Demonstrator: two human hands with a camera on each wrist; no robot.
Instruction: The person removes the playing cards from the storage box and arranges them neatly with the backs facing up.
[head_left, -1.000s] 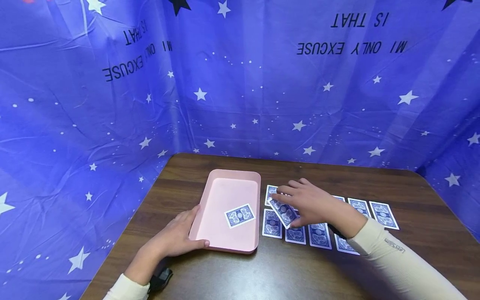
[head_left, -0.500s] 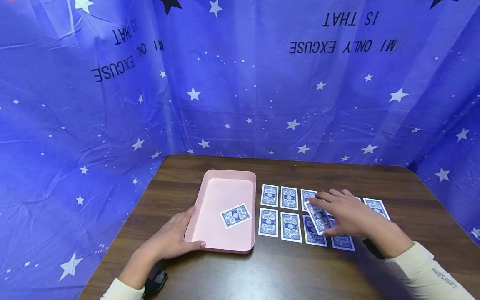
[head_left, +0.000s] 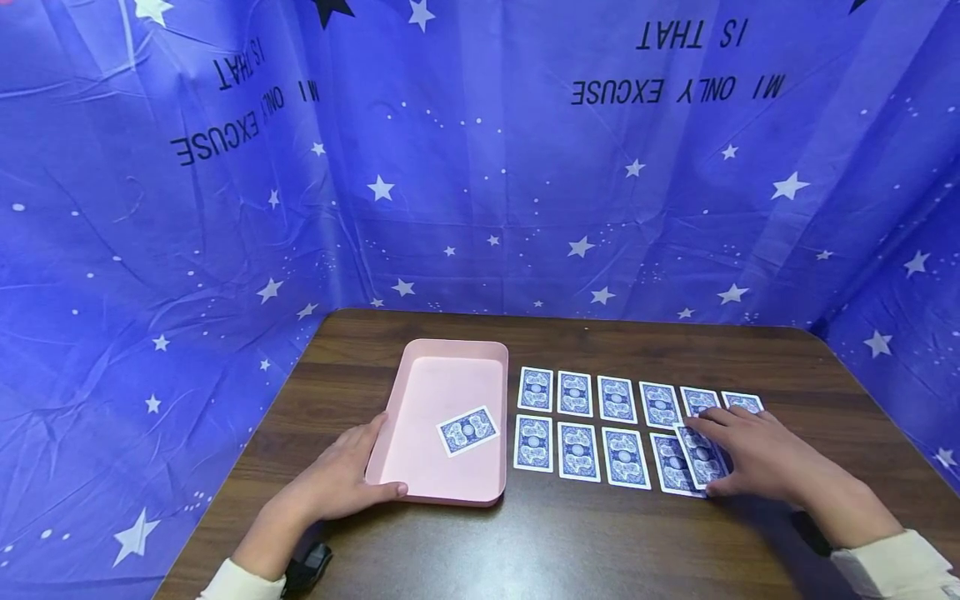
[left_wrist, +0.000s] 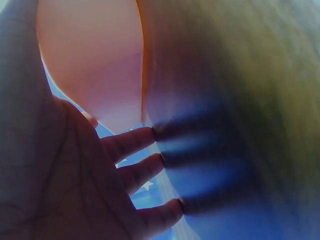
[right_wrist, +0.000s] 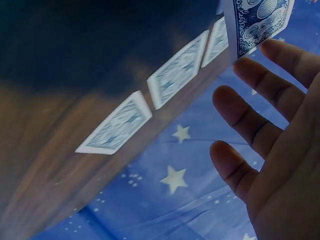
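My right hand (head_left: 772, 458) pinches a blue-backed playing card (head_left: 697, 454) between thumb and fingers, tilted over the right end of the near row. In the right wrist view the held card (right_wrist: 261, 22) is at the top right, by the fingertips. Beneath it lies another playing card (head_left: 670, 462), partly covered. My left hand (head_left: 337, 475) rests at the near left corner of a pink tray (head_left: 411, 467), fingers along its side and thumb at the front rim. One face-down card (head_left: 468, 430) lies slanted inside the tray.
Two rows of face-down cards lie right of the tray, including a far-row card (head_left: 574, 393) and a near-row card (head_left: 533, 443). They stand on a brown wooden table (head_left: 450, 550). A blue star-patterned cloth (head_left: 480, 208) hangs around the table's back and sides.
My right hand has moved rightward along the rows with the card, uncovering the cards on the left. The left hand stays at the tray. The head view has shifted slightly.
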